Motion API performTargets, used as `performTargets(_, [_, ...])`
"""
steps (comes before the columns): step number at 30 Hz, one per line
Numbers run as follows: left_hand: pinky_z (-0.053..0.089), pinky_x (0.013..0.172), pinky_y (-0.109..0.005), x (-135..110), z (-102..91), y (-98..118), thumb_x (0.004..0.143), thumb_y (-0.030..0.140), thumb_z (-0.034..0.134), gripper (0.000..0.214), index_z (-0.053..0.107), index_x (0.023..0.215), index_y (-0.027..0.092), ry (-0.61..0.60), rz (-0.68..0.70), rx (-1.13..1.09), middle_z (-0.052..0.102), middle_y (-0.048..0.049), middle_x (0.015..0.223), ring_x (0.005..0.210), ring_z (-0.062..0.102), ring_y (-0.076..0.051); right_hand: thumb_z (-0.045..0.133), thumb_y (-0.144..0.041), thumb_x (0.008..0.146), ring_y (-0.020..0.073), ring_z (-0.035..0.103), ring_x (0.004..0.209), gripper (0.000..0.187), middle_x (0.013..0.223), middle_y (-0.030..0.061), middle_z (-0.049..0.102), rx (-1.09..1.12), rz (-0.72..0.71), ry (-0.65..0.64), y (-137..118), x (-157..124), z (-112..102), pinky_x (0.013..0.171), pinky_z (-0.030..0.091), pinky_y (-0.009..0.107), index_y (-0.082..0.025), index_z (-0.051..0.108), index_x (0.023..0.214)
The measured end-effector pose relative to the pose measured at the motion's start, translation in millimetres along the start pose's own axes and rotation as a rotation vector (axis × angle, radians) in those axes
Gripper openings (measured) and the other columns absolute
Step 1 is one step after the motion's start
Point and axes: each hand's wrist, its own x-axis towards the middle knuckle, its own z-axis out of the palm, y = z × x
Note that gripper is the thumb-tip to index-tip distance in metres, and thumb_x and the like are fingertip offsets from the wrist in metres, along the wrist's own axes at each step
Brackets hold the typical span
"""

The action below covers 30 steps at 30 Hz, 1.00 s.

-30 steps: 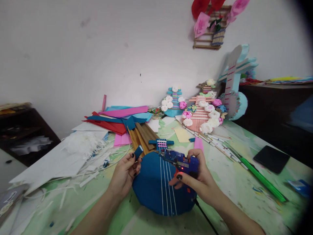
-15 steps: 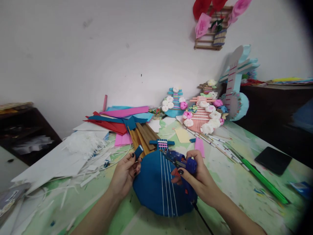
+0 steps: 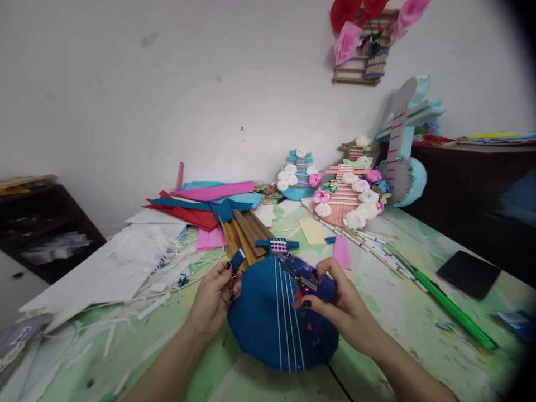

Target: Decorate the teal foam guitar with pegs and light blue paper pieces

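Observation:
A small dark-blue strip (image 3: pixel 238 259) with a white end is pinched between thumb and fingers of my left hand (image 3: pixel 215 296), beside the upper left edge of a blue paper guitar (image 3: pixel 255 312). My right hand (image 3: pixel 343 304) grips a dark-blue hot glue gun (image 3: pixel 307 276). Its nozzle points up and left, over the upper part of the guitar's body near the neck. White strings run down the body. The neck (image 3: pixel 278 244) has pink and white bands and a blue crosspiece.
White paper scraps (image 3: pixel 144 248) and sheets cover the left side. Coloured crepe paper (image 3: pixel 209 192) lies behind. Flower-decorated guitars (image 3: pixel 345 192) lean at the back wall. Rolled paper sticks (image 3: pixel 377 251), a green cutter (image 3: pixel 454 310) and a black phone-like slab (image 3: pixel 468 273) lie right. The glue gun's cord (image 3: pixel 339 382) trails toward me.
The glue gun has turned in my right hand, its handle and cord swinging left over the guitar. My left hand with the blue strip is nearly still.

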Motion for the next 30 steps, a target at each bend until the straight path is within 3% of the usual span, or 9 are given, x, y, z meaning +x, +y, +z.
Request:
performTargets(10, [0.037, 0.042, -0.015, 3, -2.9, -4, 0.068, 0.027, 0.074, 0.026, 0.054, 0.078, 0.013, -0.027, 0.028, 0.028, 0.061, -0.0005, 0.063, 0.043, 0.047, -0.005, 0.065, -0.032, 0.08, 0.0177, 0.065, 0.068, 0.028, 0.08, -0.0009, 0.059, 0.095, -0.012, 0.024, -2, -2, 3, 0.057, 0.055, 0.029, -0.025, 0.042, 0.093])
performTargets(17, [0.032, 0.039, -0.015, 3, -1.6, -6, 0.067, 0.033, 0.075, 0.035, 0.055, 0.086, 0.012, -0.123, 0.047, 0.102, 0.064, -0.0022, 0.063, 0.041, 0.047, -0.005, 0.065, -0.028, 0.081, 0.0197, 0.069, 0.062, 0.024, 0.074, 0.0005, 0.068, 0.156, -0.014, -0.001, -6, -3, 5, 0.057, 0.058, 0.032, -0.026, 0.043, 0.091])
performTargets(30, [0.03, 0.04, -0.016, 2, 0.0, -6, 0.07, 0.034, 0.072, 0.033, 0.055, 0.086, 0.011, -0.172, 0.048, 0.139, 0.065, -0.0031, 0.063, 0.039, 0.045, -0.005, 0.063, -0.026, 0.081, 0.0179, 0.068, 0.054, 0.018, 0.069, -0.0006, 0.066, 0.068, -0.086, 0.004, -9, -4, 6, 0.049, 0.055, 0.026, -0.025, 0.047, 0.089])
